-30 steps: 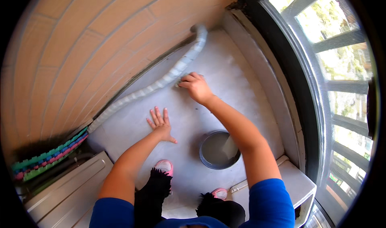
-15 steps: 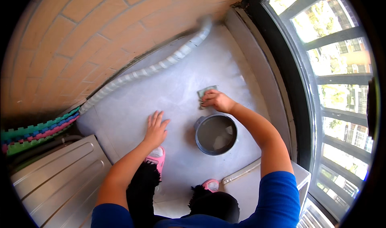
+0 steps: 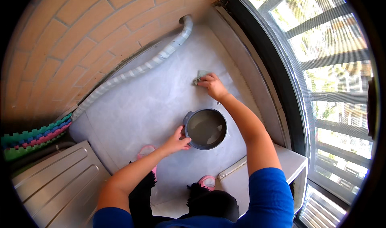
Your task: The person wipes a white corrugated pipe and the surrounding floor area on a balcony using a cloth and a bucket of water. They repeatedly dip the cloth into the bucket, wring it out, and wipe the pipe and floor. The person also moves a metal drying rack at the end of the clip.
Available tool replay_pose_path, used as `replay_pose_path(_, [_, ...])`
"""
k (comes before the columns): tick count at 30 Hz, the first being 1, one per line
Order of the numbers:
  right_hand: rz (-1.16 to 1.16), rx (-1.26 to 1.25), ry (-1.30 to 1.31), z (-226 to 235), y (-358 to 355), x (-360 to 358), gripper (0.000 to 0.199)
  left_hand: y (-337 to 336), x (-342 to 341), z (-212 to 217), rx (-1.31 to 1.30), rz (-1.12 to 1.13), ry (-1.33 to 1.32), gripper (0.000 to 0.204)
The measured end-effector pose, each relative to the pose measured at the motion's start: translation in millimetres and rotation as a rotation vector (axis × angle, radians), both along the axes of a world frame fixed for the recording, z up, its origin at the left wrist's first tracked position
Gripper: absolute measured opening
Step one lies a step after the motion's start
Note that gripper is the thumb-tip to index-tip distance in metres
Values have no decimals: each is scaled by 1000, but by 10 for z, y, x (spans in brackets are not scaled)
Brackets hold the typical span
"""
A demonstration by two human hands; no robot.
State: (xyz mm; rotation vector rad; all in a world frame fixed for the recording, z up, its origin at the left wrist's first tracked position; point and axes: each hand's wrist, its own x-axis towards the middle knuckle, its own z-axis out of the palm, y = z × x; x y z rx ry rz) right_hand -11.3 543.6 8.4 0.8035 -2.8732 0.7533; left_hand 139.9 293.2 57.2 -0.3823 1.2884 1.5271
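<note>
A round grey basin [image 3: 206, 128] holding murky water stands on the grey floor [image 3: 148, 103] in front of me. My left hand [image 3: 177, 139] grips the basin's left rim by its handle. My right hand [image 3: 213, 85] reaches past the basin and presses a small grey-green cloth [image 3: 199, 76] flat on the floor. My feet in pink slippers [image 3: 207, 181] stand just behind the basin.
A ribbed grey hose [image 3: 136, 71] runs along the foot of the brick wall [image 3: 72, 39]. Stacked coloured foam mats [image 3: 32, 137] lie at the left, above a ribbed metal panel [image 3: 52, 179]. A white box [image 3: 287, 167] sits at my right by the barred window [image 3: 333, 67].
My left hand left the floor and took hold of the basin's rim. My right hand with the cloth moved from beside the basin farther out across the floor.
</note>
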Motion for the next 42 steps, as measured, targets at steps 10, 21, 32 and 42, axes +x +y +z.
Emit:
replay_pose_path(10, [-591, 63, 26, 195, 809, 448, 34, 161, 77, -47, -44, 63, 33, 67])
replay_pose_path(21, [-475, -6, -240, 62, 87, 1135, 34, -202, 158, -82, -82, 9, 44, 63])
replay_pose_path(32, [-457, 3, -21, -46, 155, 787, 37, -743, 361, -27, -79, -39, -13, 61])
replay_pose_path(42, [134, 26, -202, 66, 179, 1848, 39, -839, 395, 23, -65, -6, -5, 55])
